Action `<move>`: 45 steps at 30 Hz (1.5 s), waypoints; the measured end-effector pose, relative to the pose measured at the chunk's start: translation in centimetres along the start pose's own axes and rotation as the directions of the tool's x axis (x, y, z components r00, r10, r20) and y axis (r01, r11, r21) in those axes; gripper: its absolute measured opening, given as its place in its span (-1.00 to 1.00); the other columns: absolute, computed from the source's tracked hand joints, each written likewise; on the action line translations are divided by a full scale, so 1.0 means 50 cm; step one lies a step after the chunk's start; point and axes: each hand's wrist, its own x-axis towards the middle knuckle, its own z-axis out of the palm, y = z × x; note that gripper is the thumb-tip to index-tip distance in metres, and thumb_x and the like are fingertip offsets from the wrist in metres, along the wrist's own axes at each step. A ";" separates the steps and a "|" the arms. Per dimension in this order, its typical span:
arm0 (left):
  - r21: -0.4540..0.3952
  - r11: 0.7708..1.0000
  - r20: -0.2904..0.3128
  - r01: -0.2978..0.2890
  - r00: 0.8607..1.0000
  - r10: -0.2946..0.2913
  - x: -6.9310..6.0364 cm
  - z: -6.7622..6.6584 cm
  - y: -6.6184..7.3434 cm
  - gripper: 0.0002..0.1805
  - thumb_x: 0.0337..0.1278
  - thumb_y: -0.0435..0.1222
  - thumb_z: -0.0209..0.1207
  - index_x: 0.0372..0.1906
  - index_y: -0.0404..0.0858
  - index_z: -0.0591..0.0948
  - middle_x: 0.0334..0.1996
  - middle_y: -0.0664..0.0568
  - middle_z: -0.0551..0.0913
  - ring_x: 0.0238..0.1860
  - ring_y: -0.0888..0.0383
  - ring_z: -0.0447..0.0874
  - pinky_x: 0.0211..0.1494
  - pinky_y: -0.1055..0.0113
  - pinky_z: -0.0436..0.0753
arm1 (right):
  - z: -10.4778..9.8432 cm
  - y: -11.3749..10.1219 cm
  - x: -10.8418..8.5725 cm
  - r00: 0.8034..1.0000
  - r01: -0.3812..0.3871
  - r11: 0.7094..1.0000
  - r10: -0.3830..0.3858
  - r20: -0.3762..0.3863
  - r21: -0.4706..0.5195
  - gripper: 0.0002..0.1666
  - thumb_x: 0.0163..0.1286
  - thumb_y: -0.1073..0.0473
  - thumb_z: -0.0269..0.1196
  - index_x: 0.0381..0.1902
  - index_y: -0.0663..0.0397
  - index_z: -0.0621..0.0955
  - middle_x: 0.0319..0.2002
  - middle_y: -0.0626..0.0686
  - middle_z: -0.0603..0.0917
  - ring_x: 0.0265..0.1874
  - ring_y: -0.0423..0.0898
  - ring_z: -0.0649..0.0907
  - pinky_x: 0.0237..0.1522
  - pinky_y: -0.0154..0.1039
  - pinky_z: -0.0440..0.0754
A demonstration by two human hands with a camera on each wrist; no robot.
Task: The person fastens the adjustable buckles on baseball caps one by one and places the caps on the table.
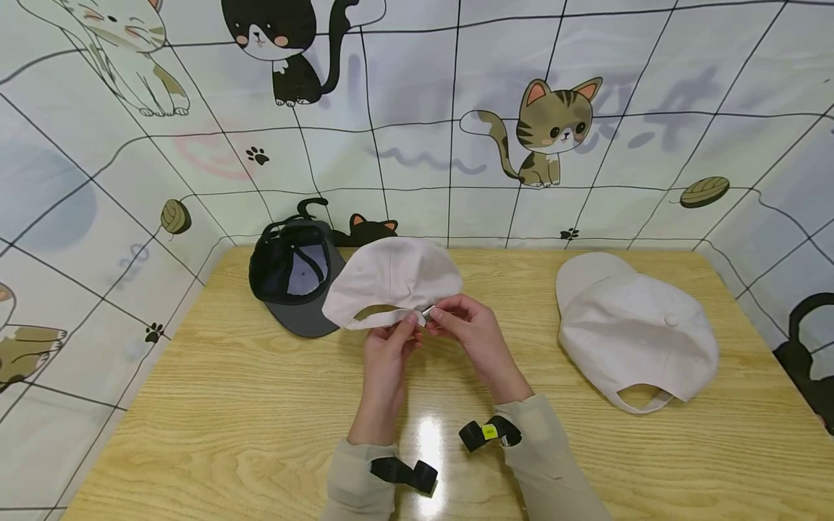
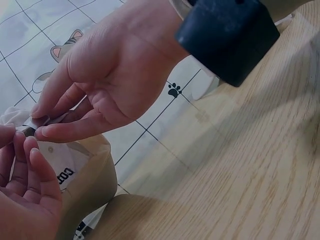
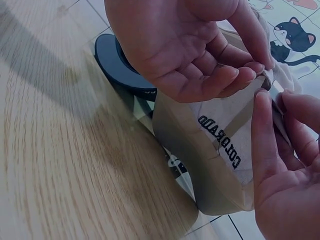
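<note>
A pale pinkish-white cap (image 1: pixel 394 271) is held up off the table with its back strap facing the hands. My left hand (image 1: pixel 387 358) (image 2: pixel 27 205) (image 3: pixel 175 55) pinches the strap between thumb and fingers. Beside it, my right hand (image 1: pixel 478 340) (image 2: pixel 117 70) (image 3: pixel 295 185) pinches the strap end at a small metal buckle (image 1: pixel 427 312) (image 2: pixel 30 131). The fingertips of both hands nearly meet there and partly cover the buckle. Inside the cap, dark lettering (image 3: pixel 220 142) shows in the right wrist view.
On the wooden table (image 1: pixel 260 420), a dark grey cap (image 1: pixel 309 315) lies with its inside up, left of and partly behind the held cap. Another pale cap (image 1: pixel 638 329) lies at the right. A cat-patterned cloth (image 1: pixel 417 159) stands behind and at both sides.
</note>
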 end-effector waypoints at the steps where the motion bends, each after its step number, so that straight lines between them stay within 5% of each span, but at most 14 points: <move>1: 0.003 1.000 0.000 -0.003 1.000 0.003 0.000 0.000 0.000 -0.80 -0.05 -0.30 0.27 -0.35 -0.30 0.50 -0.54 0.02 0.54 -0.51 0.15 0.51 -0.43 0.39 0.51 | 0.000 0.000 0.000 1.000 -0.001 1.000 0.001 -0.001 -0.002 -0.67 0.13 0.20 0.29 -0.25 0.35 0.50 -0.35 0.18 0.56 -0.38 -0.02 0.63 -0.21 -0.12 0.58; 8: -0.009 0.999 0.019 -0.039 0.999 0.040 0.013 -0.008 -0.018 -0.81 -0.05 -0.28 0.27 -0.35 -0.27 0.51 -0.54 0.03 0.55 -0.53 0.18 0.52 -0.45 0.42 0.51 | -0.002 -0.001 0.002 1.000 -0.015 1.000 0.015 0.000 -0.011 -0.66 0.14 0.19 0.28 -0.25 0.36 0.49 -0.35 0.19 0.56 -0.37 0.00 0.62 -0.22 -0.12 0.58; 15: 0.010 1.000 -0.013 0.020 1.000 -0.020 0.000 0.004 0.006 -0.82 -0.01 -0.32 0.24 -0.34 -0.30 0.48 -0.53 0.00 0.54 -0.53 0.15 0.52 -0.41 0.38 0.52 | -0.004 0.004 0.005 1.000 0.004 1.000 -0.003 0.013 -0.021 -0.68 0.15 0.19 0.28 -0.26 0.34 0.49 -0.37 0.18 0.57 -0.39 -0.02 0.62 -0.25 -0.13 0.59; 22: 0.024 1.000 -0.013 0.021 1.000 -0.020 0.001 0.003 0.006 -0.80 -0.01 -0.30 0.24 -0.33 -0.30 0.49 -0.53 0.01 0.53 -0.53 0.16 0.52 -0.42 0.39 0.52 | -0.041 0.085 0.040 0.996 0.080 0.996 -0.077 0.055 -0.048 -0.63 0.15 0.06 0.27 -0.19 0.22 0.51 -0.31 0.17 0.58 -0.34 0.02 0.62 -0.28 -0.14 0.60; 29: 0.043 0.999 0.002 -0.013 1.000 0.013 0.022 -0.017 -0.030 -0.77 0.01 -0.27 0.23 -0.29 -0.33 0.50 -0.51 0.01 0.55 -0.52 0.18 0.53 -0.43 0.41 0.53 | -0.020 0.038 0.024 1.000 -0.003 0.998 0.004 0.016 -0.064 -0.62 0.17 0.13 0.26 -0.17 0.29 0.47 -0.29 0.23 0.56 -0.31 0.07 0.61 -0.23 -0.08 0.58; 33: 0.027 0.999 0.031 -0.042 0.999 0.042 0.033 -0.030 -0.048 -0.80 0.04 -0.27 0.21 -0.28 -0.30 0.52 -0.50 0.01 0.56 -0.52 0.19 0.55 -0.44 0.42 0.54 | -0.043 0.088 0.044 0.997 0.053 0.998 -0.051 0.056 -0.033 -0.65 0.16 0.10 0.27 -0.18 0.21 0.50 -0.29 0.17 0.58 -0.33 0.02 0.62 -0.28 -0.15 0.60; 37: 0.033 0.997 0.050 -0.065 0.997 0.064 0.040 -0.041 -0.064 -0.78 0.04 -0.24 0.21 -0.27 -0.29 0.52 -0.48 0.01 0.57 -0.50 0.18 0.56 -0.43 0.42 0.55 | -0.036 0.067 0.035 0.995 0.069 0.997 -0.068 0.069 -0.018 -0.67 0.19 0.13 0.24 -0.16 0.21 0.49 -0.29 0.14 0.58 -0.34 -0.01 0.62 -0.30 -0.18 0.60; 45: 0.046 0.999 0.007 -0.007 1.000 0.007 0.007 0.005 0.003 -0.78 0.02 -0.25 0.22 -0.31 -0.31 0.50 -0.52 0.01 0.53 -0.52 0.18 0.53 -0.43 0.40 0.53 | -0.021 0.032 0.023 0.996 0.069 0.997 -0.067 0.053 -0.040 -0.66 0.20 0.13 0.23 -0.15 0.23 0.47 -0.30 0.18 0.56 -0.35 0.04 0.62 -0.33 -0.15 0.60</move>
